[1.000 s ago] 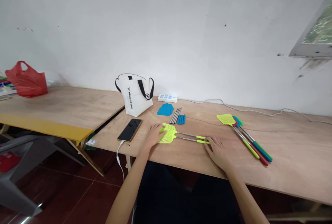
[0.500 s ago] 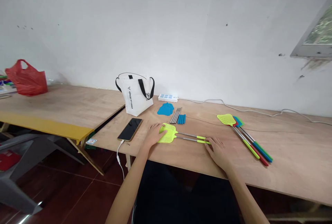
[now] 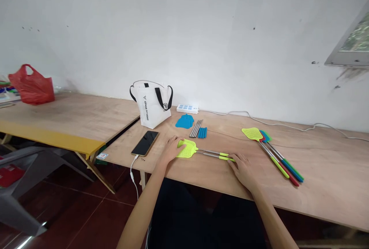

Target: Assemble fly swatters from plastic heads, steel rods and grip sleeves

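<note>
The left hand (image 3: 170,150) lies open and flat on the worktop (image 3: 317,172), its fingertips touching the mesh heads of two yellow-green fly swatters (image 3: 188,149) near the front edge. The right hand (image 3: 243,168), also open and flat, touches their handle ends.

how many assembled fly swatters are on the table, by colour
yellow swatters: 3
red swatter: 1
blue swatter: 1
green swatter: 1
total: 6
</note>
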`<state>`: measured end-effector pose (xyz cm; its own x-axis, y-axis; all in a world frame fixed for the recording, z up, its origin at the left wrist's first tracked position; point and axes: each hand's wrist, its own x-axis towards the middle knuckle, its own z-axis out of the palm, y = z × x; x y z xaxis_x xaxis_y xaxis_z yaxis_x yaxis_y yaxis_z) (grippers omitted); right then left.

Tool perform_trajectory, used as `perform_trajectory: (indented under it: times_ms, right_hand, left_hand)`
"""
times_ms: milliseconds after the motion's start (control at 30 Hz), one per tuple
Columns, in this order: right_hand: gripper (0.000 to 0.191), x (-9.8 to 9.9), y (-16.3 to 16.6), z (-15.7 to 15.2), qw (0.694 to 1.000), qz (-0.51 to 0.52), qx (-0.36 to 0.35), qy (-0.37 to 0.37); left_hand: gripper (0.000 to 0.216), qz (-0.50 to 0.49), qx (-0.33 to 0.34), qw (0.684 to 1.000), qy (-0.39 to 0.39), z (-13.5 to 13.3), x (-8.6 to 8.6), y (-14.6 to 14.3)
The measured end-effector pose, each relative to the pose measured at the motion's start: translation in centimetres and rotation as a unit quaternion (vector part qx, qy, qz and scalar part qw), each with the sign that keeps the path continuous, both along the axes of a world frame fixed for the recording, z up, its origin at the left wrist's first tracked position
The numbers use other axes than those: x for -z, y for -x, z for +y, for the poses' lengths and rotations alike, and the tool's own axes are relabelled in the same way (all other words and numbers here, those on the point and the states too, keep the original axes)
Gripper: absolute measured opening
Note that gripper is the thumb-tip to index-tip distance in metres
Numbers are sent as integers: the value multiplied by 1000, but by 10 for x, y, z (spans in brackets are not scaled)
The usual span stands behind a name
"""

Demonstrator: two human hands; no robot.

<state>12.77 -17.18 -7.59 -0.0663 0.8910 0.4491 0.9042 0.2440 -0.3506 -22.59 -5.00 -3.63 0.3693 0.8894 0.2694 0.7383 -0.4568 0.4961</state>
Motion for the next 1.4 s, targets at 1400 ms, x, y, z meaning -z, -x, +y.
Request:
perform_trajectory:
  times_ms: [1400]
  right_hand:
    - [36,-18,13,-12,998,-5,-56,38]
  left_hand:
    - [41,-51,20,998,32,6,4,3]
